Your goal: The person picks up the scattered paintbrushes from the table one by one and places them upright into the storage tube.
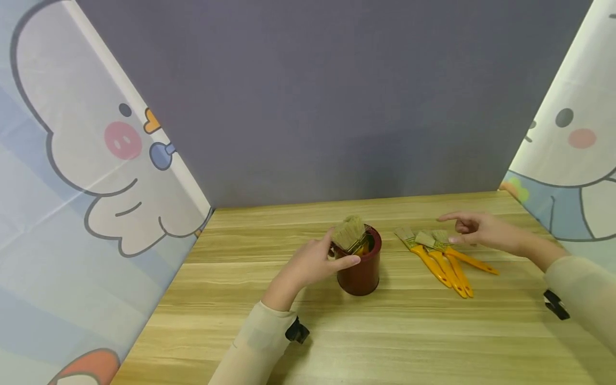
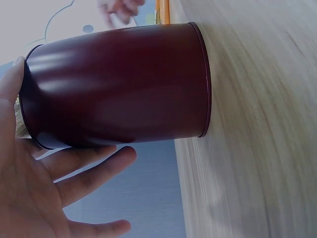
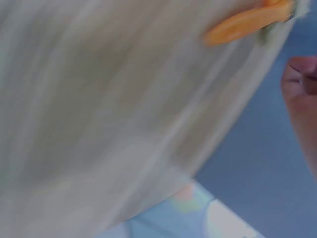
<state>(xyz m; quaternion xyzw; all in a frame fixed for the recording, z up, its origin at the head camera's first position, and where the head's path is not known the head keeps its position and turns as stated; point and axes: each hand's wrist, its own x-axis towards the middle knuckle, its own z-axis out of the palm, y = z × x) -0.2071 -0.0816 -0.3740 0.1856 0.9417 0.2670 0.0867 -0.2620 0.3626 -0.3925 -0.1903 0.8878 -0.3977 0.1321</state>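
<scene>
A dark red can [image 1: 358,279] stands upright on the table, with bristle tops of paintbrushes [image 1: 349,234] sticking out of its mouth. My left hand [image 1: 312,262] holds the can near its rim, thumb on the near side and fingers round the far side. In the left wrist view that hand [image 2: 29,193] spreads its lower fingers along the can wall [image 2: 119,89]. Right of the can, several paintbrushes [image 1: 452,267] with orange handles lie in an overlapping fan. Over their bristle ends hovers my right hand [image 1: 486,232], holding nothing, index finger stretched out and the others loosely bent.
The wooden table [image 1: 216,310] meets a grey panel [image 1: 313,107] along its back edge. Cartoon-printed sheets [image 1: 72,133] hang at the left and right sides.
</scene>
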